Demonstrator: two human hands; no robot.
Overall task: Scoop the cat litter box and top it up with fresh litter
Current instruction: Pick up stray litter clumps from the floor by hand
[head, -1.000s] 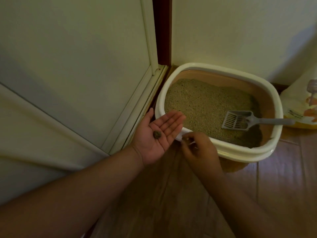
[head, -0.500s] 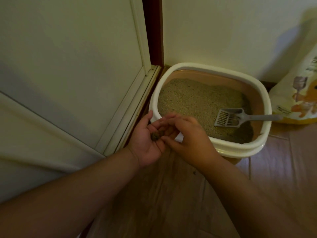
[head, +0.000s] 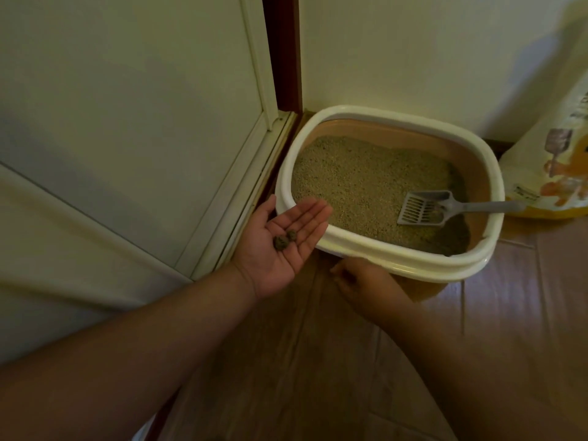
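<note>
Dark little clumps [head: 284, 239] sit on my flat, open left hand [head: 280, 246].

My left hand is palm up, just beside the near corner of the cream litter box [head: 375, 249]. My right hand [head: 362, 286] is low by the wooden floor [head: 286, 361], fingers curled; I cannot tell if it holds anything. The grey scoop [head: 426, 207] lies in the litter [head: 356, 183], handle over the rim. A litter bag [head: 553, 160] stands beside the box.

You are looking down at a brown wood-plank floor [head: 318, 361]. To your left stands a pale panelled door [head: 127, 122], with a dark red-brown frame strip [head: 281, 52] beside it, meeting a cream wall [head: 413, 52].
</note>
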